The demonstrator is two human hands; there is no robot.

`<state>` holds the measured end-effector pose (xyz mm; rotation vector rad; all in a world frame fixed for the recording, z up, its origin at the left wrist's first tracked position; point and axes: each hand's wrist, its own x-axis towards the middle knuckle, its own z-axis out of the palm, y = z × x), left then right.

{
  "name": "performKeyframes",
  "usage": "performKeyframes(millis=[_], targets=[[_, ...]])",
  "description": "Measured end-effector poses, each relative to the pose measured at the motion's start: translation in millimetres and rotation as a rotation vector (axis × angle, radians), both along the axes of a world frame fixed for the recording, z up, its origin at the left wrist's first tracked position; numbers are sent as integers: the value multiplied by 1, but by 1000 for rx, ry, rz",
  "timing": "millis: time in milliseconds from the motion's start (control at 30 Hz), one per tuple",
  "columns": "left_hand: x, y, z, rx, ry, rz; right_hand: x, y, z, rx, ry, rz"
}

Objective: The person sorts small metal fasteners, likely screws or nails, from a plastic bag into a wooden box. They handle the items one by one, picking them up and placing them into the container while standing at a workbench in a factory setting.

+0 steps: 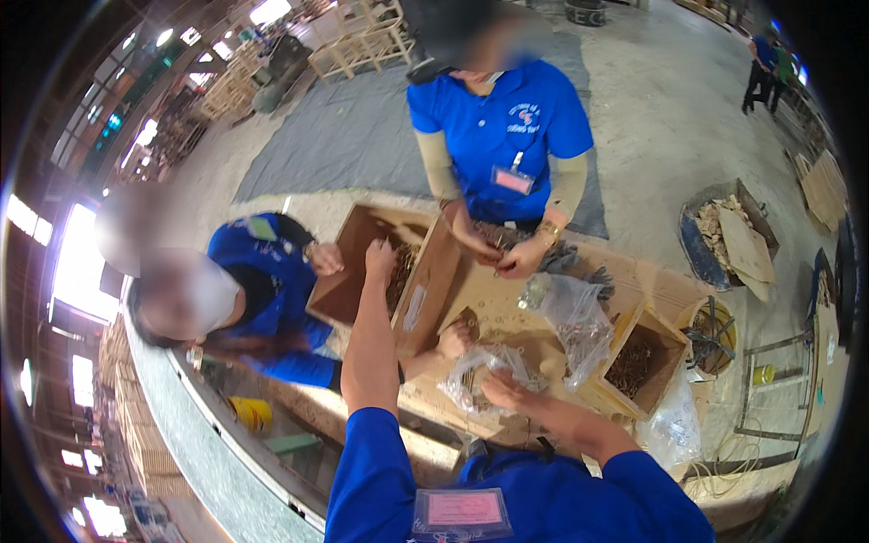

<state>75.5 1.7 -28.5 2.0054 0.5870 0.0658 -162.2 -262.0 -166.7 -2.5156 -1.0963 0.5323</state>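
Note:
My left hand [380, 259] is closed, above a wooden box [348, 294] holding small brownish metal-looking pieces [403, 271] along its right side. Whatever its fingers hold is too small to make out. Lower on the table, my right hand [503, 389] stretches its fingers over a clear plastic bag [466, 376] with small pieces in it; no held thing shows. A co-worker's hand [454, 340] rests near this bag, and the same person's other hand [326, 260] is at the box's left edge. Across the table another co-worker's hands [502, 253] are together around something I cannot make out.
Small rings [489, 312] lie scattered on the tabletop. A second plastic bag [570, 317] and dark gloves [593, 281] lie to the right. Beyond them stand a wooden box of brown pieces [674, 348] and a bucket [724, 335]. A tub of wood scraps [692, 231] is on the floor.

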Motion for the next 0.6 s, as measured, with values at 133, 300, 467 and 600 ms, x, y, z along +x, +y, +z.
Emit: performKeyframes(millis=[133, 300, 467, 600], targets=[[19, 10, -29, 258, 121, -20, -9, 5, -22, 5, 9, -75], [21, 25, -57, 564, 461, -230, -14, 8, -24, -78, 109, 74], [31, 23, -55, 686, 603, -246, -23, 1, -28, 81, 118, 65], [27, 41, -1, 706, 237, -308, -34, 11, -14, 104, 42, 41]])
